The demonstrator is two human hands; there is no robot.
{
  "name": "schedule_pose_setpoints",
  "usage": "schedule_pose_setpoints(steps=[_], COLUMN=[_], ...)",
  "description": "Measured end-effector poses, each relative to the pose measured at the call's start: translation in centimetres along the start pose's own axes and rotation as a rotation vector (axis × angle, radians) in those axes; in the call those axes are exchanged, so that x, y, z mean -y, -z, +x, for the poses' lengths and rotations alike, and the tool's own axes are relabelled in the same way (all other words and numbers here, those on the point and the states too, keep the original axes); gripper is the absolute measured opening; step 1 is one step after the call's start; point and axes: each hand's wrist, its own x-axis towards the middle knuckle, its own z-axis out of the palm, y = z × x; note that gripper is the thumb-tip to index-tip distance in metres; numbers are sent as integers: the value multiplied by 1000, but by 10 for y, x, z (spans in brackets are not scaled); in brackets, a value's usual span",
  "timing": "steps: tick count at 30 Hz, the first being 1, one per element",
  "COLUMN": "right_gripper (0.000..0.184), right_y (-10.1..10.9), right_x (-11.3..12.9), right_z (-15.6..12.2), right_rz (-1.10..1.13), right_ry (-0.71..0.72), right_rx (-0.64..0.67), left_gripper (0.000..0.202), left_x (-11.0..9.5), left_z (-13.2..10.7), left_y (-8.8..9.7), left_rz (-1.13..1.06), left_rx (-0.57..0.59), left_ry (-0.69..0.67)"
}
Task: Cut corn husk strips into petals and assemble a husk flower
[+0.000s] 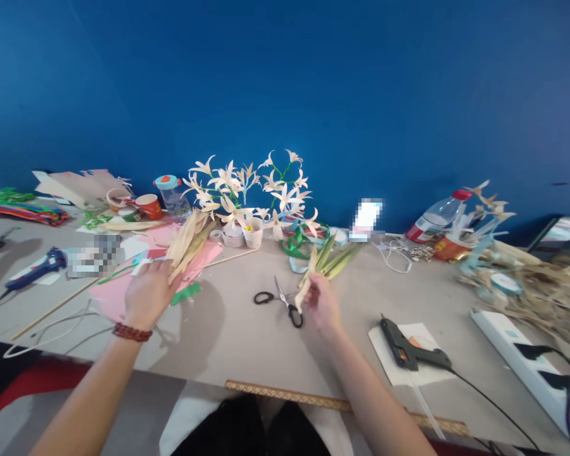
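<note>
My left hand (151,292), with a dark red bead bracelet on the wrist, rests over pink paper (107,296). Its thumb and fingers close around the near end of a bundle of pale, dried corn husks (187,244); the fingertips are partly hidden. A single cream husk strip (312,263) is pinched upright between the thumb and fingers of my right hand (322,303). Greener husk leaves (335,258) lie just behind that hand. To its left, scissors (281,292) with black handles lie spread on the table.
Cream husk flowers (285,197) stand in small white cups (253,235) by the blue wall. A black glue gun (411,348) lies on white paper at right, near a power strip (517,361). A blue glue gun (35,271) is at left. A patterned strip (285,394) runs along the front edge.
</note>
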Motion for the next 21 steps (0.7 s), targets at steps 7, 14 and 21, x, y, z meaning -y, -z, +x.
schedule_pose_setpoints(steps=[7,14,21], right_gripper=[30,31,32], right_y=[-12,-15,-17], right_x=[-12,-7,-3], right_z=[-19,-28,-35], right_rz=[-357,-668,-1013], right_ry=[54,176,387], right_rx=[182,340,467], left_gripper=[17,14,13], left_x=[-137,-176,-169], left_z=[-22,-26,-21], left_y=[-14,-47,-56], left_rz=[-516,-362,-783], left_rx=[152,94,234], left_ry=[-570,-656,-397])
